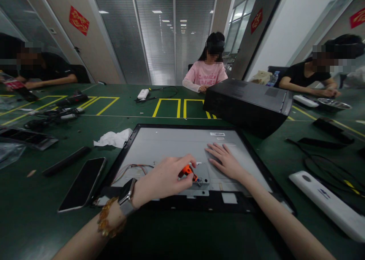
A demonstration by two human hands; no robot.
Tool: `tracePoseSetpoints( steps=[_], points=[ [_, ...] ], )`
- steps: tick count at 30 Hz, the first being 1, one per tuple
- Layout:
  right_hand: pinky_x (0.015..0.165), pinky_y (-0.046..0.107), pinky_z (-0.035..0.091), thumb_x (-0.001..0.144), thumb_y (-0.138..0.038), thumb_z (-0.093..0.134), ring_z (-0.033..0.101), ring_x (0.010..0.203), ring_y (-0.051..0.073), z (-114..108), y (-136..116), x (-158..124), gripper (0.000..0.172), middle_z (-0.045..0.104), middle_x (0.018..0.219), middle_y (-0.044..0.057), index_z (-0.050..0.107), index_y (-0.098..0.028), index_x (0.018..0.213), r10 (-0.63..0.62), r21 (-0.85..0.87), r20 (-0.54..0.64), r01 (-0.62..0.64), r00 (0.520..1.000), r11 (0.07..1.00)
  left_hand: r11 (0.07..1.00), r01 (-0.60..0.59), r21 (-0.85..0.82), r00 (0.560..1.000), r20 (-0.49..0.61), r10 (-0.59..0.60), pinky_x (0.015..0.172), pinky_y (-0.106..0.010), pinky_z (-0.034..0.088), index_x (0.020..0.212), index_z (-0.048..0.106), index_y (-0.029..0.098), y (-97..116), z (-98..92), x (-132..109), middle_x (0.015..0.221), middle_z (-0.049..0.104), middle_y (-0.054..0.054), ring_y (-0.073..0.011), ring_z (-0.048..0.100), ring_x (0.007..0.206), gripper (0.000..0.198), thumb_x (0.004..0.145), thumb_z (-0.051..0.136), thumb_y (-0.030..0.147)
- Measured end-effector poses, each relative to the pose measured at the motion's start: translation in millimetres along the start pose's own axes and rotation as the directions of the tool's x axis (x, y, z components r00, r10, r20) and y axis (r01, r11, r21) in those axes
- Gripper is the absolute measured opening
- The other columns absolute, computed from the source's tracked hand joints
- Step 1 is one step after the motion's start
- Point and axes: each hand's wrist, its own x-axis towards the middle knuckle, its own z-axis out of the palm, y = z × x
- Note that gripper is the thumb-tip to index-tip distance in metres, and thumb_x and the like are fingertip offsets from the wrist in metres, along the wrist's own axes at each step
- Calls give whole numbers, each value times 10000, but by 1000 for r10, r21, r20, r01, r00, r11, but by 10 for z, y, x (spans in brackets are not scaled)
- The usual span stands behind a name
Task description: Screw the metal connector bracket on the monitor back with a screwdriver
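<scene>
A flat display panel (176, 142) lies face down on the green table, its grey metal back up inside a black frame. My left hand (164, 178) is closed round a small orange-handled screwdriver (186, 171), whose tip rests on a metal bracket (202, 180) near the panel's front edge. My right hand (225, 159) lies flat and open on the panel back, just right of the bracket. Thin coloured wires (132, 168) run along the panel to the left of my left hand.
A black phone (82, 184) and a dark bar (67, 161) lie left of the panel, near a crumpled white cloth (114, 138). A black box (248, 106) stands behind the panel. A white device (327, 203) and cables lie right. Three people sit around the table.
</scene>
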Motion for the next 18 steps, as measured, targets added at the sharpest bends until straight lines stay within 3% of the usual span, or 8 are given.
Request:
tracePoseSetpoints(
  steps=[9,14,18],
  points=[
    [1148,586,209,1003,-436,378,305,1437,282,-7,-11,0,482,415,1535,65,435,-287,1459,6,-8,1,-6,1000,1000,1000,-11,-23,1000,18,12,653,-265,436,1042,625,197,-5,56,-6,819,673,-2,-148,619,693,282,1002,490,440],
    [1155,582,197,1005,-435,377,290,1443,283,-18,-22,3,484,404,1541,64,436,-275,1458,9,-13,10,-9,1000,1000,996,-33,-85,997,73,39,662,-262,432,1002,595,199,71,16,-6,841,655,5,-143,604,709,165,1000,487,324],
    [1151,586,203,1006,-423,378,293,1442,287,-27,-28,5,481,404,1541,71,438,-269,1458,11,-15,14,-11,1000,1000,994,24,-104,994,107,-13,645,-272,429,1013,539,193,133,-17,-15,852,627,-4,-155,584,719,104,937,468,194]
  ],
)
